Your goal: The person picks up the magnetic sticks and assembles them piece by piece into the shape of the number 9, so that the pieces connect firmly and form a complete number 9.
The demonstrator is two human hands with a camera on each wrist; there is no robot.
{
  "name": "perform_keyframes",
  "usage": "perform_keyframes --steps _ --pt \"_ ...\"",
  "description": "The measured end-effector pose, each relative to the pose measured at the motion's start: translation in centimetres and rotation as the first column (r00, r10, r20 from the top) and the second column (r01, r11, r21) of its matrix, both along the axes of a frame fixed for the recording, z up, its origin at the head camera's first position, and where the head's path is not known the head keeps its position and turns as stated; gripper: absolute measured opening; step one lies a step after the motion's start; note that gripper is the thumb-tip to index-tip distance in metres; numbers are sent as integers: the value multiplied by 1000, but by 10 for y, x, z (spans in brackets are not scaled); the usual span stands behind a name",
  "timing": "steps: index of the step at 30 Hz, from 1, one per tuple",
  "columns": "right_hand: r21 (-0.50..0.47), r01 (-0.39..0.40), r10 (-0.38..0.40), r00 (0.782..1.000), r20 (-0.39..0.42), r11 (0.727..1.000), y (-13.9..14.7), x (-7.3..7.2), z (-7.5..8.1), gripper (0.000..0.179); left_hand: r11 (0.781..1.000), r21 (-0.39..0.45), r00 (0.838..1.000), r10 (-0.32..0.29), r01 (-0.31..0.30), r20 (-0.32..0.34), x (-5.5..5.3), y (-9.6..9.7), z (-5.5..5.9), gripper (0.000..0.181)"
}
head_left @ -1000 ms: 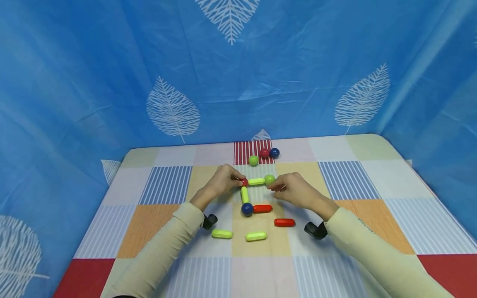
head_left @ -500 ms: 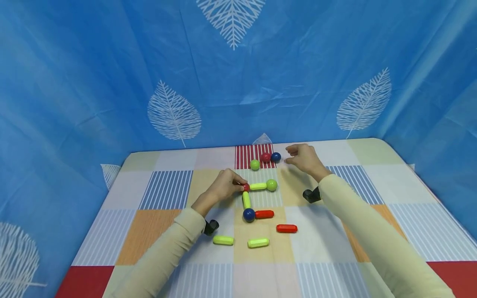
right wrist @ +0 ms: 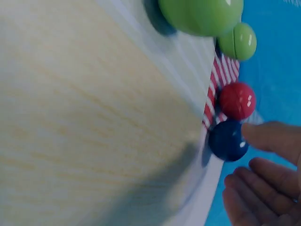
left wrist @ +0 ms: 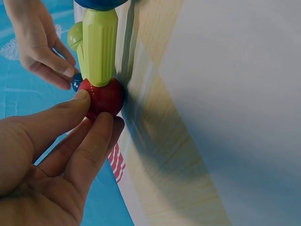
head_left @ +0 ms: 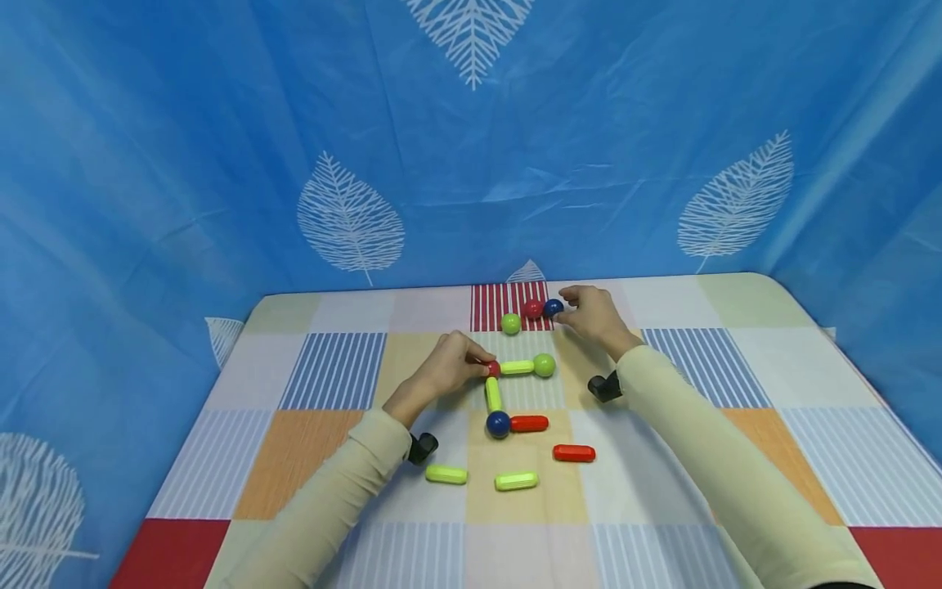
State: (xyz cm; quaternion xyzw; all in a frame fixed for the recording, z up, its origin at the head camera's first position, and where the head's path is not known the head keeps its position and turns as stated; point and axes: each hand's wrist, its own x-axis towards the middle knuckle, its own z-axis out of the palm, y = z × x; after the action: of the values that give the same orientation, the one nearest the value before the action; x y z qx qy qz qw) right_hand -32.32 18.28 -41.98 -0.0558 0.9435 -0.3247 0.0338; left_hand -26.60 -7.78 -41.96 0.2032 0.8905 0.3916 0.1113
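Note:
My left hand pinches a red ball between thumb and fingers, at the corner of a joined ball-and-rod shape. From that ball one lime rod runs right to a green ball. Another lime rod leads nearer to a dark blue ball, where a red rod sticks out to the right. At the far side, my right hand is spread beside a loose blue ball. Its thumb overlaps that ball in the right wrist view, with the fingers apart from it.
A loose red ball sits against the far blue one, and a green ball lies just left of them. Nearer me are two lime rods and a red rod. A blue leaf-print curtain hangs behind the table.
My right hand has left the green ball at the end of the joined shape and moved away from me to the far blue ball. The left hand keeps its pinch on the red ball.

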Motion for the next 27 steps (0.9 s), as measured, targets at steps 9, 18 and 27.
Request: perform_keyframes --steps 9,18,27 --pt "24 -134 135 990 -32 991 9 77 17 45 1000 3 1000 -7 7 5 -4 1 7 19" --pt "66 -329 329 944 10 942 6 164 11 30 1000 6 1000 -7 7 26 -4 -2 1 20" --pt "113 -376 385 920 -71 920 -2 181 -2 24 1000 -15 1000 -2 2 17 -2 0 4 20"
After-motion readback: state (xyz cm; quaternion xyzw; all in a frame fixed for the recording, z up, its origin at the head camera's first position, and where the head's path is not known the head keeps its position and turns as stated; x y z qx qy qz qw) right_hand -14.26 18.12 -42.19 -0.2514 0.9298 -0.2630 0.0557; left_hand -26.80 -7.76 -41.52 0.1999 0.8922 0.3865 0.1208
